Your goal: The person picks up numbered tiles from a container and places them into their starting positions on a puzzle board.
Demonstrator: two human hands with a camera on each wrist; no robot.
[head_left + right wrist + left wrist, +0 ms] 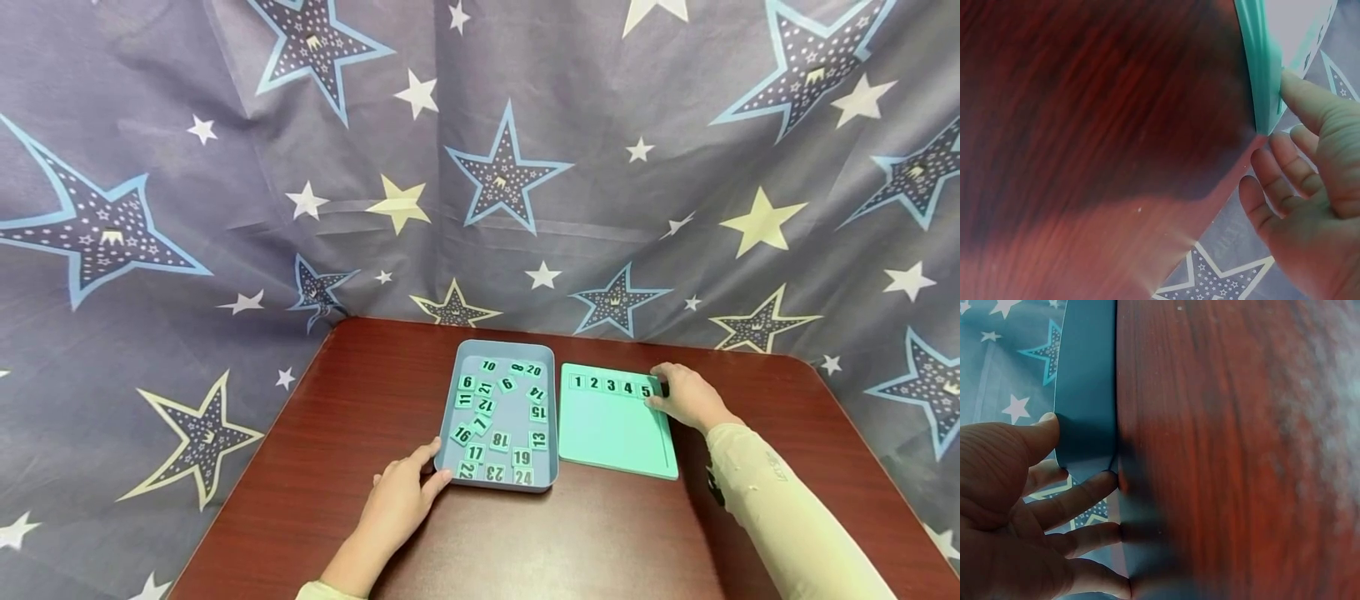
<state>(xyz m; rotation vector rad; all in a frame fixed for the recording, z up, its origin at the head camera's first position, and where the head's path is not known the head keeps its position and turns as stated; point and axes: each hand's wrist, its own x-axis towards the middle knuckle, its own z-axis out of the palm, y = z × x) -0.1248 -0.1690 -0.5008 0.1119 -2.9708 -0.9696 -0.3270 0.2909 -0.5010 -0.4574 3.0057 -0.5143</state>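
A shallow blue-grey tray holds several loose pale-green number tiles, among them a 17 tile. My left hand is at the tray's near left corner; in the left wrist view the thumb touches the rim and the other fingers spread beside the corner. To the right lies a mint-green board with tiles 1 to 5 in a row along its top. My right hand is over the board's upper right corner, fingertips at the 5 tile. In the right wrist view its thumb presses on the board's face.
Both tray and board lie on a reddish-brown wooden table. A grey curtain with stars hangs behind the table and along its sides. The board stands close beside the tray's right wall.
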